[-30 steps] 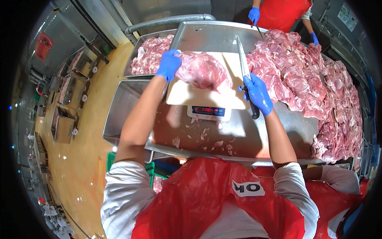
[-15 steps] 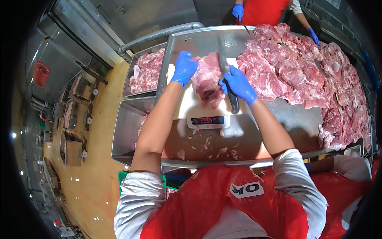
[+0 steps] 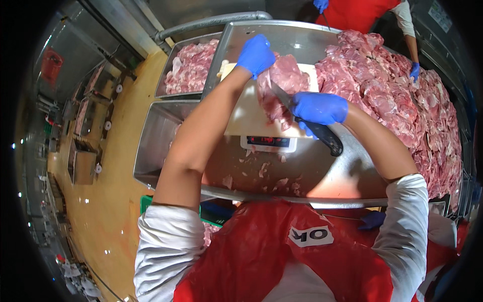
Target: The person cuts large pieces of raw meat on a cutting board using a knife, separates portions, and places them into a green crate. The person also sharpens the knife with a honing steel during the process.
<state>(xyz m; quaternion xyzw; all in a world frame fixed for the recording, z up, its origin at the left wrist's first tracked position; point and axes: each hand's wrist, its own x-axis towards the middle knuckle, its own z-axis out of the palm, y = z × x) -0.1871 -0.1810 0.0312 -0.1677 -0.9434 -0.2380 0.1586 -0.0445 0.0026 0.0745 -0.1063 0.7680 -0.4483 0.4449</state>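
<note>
My left hand (image 3: 256, 56), in a blue glove, is closed on the upper left edge of a piece of raw pink meat (image 3: 292, 74). The meat hangs or lies over a white cutting board (image 3: 245, 115); I cannot tell how much of it rests there. My right hand (image 3: 320, 108), also blue-gloved, grips a knife by its black handle (image 3: 328, 138). Its blade (image 3: 283, 95) points up and left across the meat, with the tip near my left fingers. Just below the board's near edge is a white scale (image 3: 269, 144) with a lit red display.
A large heap of raw meat (image 3: 372, 85) covers the right side of the metal table (image 3: 241, 173). Small scraps lie near its front edge. At left are a metal bin of meat (image 3: 193, 65) and another metal bin (image 3: 153, 138). Across the table stands a co-worker in a red apron (image 3: 352, 12).
My left hand has moved up and right with the meat. The knife has turned from nearly upright to slanting up-left across the meat, and my right hand has turned with it.
</note>
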